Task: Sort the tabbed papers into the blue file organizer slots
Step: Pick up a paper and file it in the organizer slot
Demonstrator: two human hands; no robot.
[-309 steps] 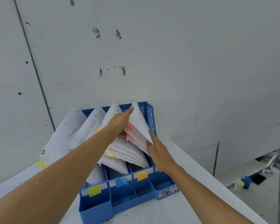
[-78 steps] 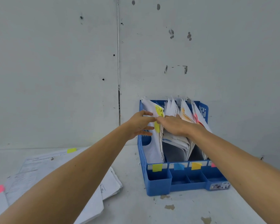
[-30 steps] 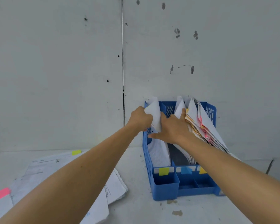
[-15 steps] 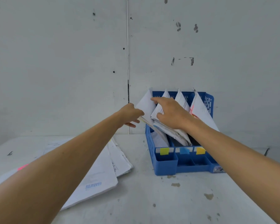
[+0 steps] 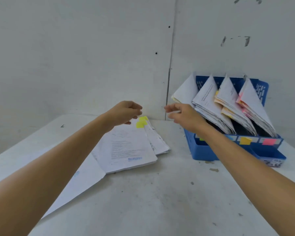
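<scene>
The blue file organizer [image 5: 205, 153] stands at the right against the wall, its slots filled with leaning paper bundles [image 5: 211, 106] and marked by yellow, blue, orange and pink labels. A loose stack of papers [image 5: 128, 147] with yellow tabs [image 5: 141, 124] lies flat on the table to its left. My left hand [image 5: 124, 113] hovers above the yellow tabs with loosely curled fingers, holding nothing. My right hand [image 5: 182, 114] hangs in the air just left of the organizer, fingers relaxed, holding nothing.
The white table [image 5: 152, 201] is stained and runs to the grey wall [image 5: 75, 57] behind. More loose sheets [image 5: 78, 181] spread under my left forearm toward the left edge.
Both hands have let go of the papers in the organizer and drawn back to the left. The view has swung left, bringing the loose stack to the middle.
</scene>
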